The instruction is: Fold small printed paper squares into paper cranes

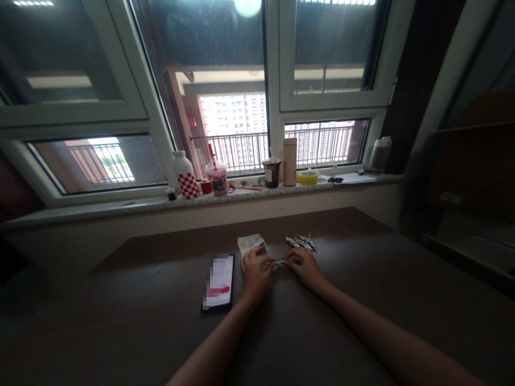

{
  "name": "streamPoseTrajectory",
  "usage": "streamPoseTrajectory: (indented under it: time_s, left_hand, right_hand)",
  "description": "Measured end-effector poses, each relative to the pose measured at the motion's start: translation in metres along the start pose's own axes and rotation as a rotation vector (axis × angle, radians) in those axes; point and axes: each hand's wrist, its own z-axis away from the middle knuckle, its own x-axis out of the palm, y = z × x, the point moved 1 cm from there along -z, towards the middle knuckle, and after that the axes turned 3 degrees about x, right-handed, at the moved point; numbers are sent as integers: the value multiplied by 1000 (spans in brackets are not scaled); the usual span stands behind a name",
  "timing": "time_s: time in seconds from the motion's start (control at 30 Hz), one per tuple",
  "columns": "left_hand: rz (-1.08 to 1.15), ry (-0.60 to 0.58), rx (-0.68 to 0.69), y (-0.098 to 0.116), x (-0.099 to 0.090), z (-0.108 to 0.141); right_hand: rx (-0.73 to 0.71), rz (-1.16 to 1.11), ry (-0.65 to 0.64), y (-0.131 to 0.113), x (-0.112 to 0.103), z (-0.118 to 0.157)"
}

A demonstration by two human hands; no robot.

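Note:
Between my two hands is a small strip of folded paper (279, 262), held at its ends just above the brown table. My left hand (256, 269) pinches its left end, beside a phone. The fingers of my right hand (302, 264) close on the other end. Behind my left hand lie flat printed paper sheets (249, 243), partly covered by the fingers. A small pile of folded paper pieces (301, 242) sits just beyond my right hand.
A phone (218, 283) with a lit screen lies left of my left hand. On the windowsill (241, 196) stand a checkered bottle (186, 177), a pink cup (217, 177), a dark cup (272, 172), a tan cylinder (289, 162) and yellow tape (308, 178).

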Motion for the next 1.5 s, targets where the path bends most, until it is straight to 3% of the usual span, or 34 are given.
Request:
streamPoseTrajectory:
  time_s: [0.47,0.83,1.0,1.23,1.5]
  left_hand:
    - [-122,-92,-69,9,-6,7]
    - [-142,-147,-67,3,-5,5]
    - [-159,-145,-54,4,-7,5]
    - [-191,-308,33,-1,-14,-1]
    - [-156,-301,31,-6,-12,0]
  right_hand:
    - [-84,111,-17,-10,0,10]
    - [-266,82,-91,-2,5,6]
    - [-310,183,-111,-2,1,6]
    - [-370,162,-164,0,-3,3]
    - [-378,191,-168,-1,-3,4]
